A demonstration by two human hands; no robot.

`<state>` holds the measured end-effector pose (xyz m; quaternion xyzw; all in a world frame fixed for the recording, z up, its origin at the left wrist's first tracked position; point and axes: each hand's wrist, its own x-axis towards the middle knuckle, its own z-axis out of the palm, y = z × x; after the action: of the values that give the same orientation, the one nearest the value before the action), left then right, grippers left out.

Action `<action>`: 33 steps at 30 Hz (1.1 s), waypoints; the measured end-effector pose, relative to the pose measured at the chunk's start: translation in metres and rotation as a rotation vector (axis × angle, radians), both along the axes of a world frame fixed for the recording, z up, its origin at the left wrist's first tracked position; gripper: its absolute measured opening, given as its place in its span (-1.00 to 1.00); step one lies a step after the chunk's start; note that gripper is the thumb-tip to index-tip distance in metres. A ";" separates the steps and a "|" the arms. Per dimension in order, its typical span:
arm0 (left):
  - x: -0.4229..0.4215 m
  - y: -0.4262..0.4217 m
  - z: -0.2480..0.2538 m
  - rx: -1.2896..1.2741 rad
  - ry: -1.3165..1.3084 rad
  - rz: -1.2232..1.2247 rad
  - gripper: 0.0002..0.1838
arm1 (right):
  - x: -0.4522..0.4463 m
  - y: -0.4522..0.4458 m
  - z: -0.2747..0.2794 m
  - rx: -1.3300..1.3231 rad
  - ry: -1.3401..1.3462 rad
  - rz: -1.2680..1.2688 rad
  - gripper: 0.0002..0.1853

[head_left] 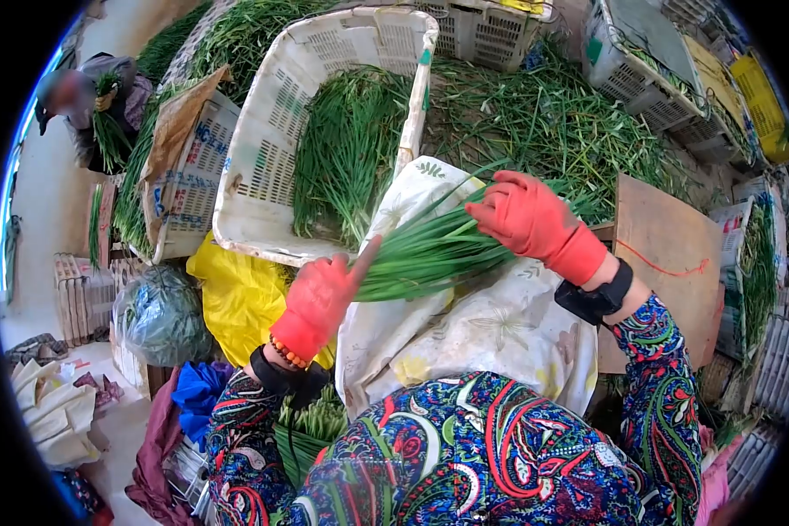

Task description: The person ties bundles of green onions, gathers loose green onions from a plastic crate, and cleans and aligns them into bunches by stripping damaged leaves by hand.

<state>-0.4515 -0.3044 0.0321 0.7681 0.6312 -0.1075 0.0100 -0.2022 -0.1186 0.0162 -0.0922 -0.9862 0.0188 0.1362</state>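
A bunch of long green chives (443, 250) lies across my lap over a pale patterned cloth (491, 337). My left hand (317, 298), in a red rubber glove, is closed round the bunch at its left end, its index finger stretched along the leaves. At the other end my right hand (535, 221), also gloved in red, has its fingers curled over the leaves and grips some of them. A white plastic crate (228, 206) with more chives (351, 149) inside tilts in front of me.
Loose leaves (552, 114) cover the floor ahead. A brown board (666, 263) stands at the right, and a yellow plastic bag (237, 298) lies left of my lap. Several crates (649, 83) stand along the back right. Another person (105, 96) holds greens at the far left.
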 end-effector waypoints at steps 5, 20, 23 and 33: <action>0.000 0.002 0.000 0.017 0.022 -0.018 -0.23 | -0.028 -0.006 0.033 -0.324 0.209 0.090 -0.69; 0.001 0.007 0.005 0.067 0.011 -0.013 -0.22 | -0.122 -0.014 0.014 -2.389 0.909 -0.605 -0.69; 0.004 0.011 0.015 0.003 0.044 -0.053 -0.23 | -0.120 -0.018 0.008 -2.352 0.998 -0.657 -0.71; 0.007 0.033 0.020 -0.143 -0.060 -0.045 -0.43 | -0.123 -0.076 0.088 -2.034 0.765 -0.108 -0.80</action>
<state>-0.4448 -0.2718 0.0519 0.7824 0.6038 -0.1294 0.0814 -0.3254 -0.1950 0.1040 -0.1932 -0.3957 0.8481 0.2947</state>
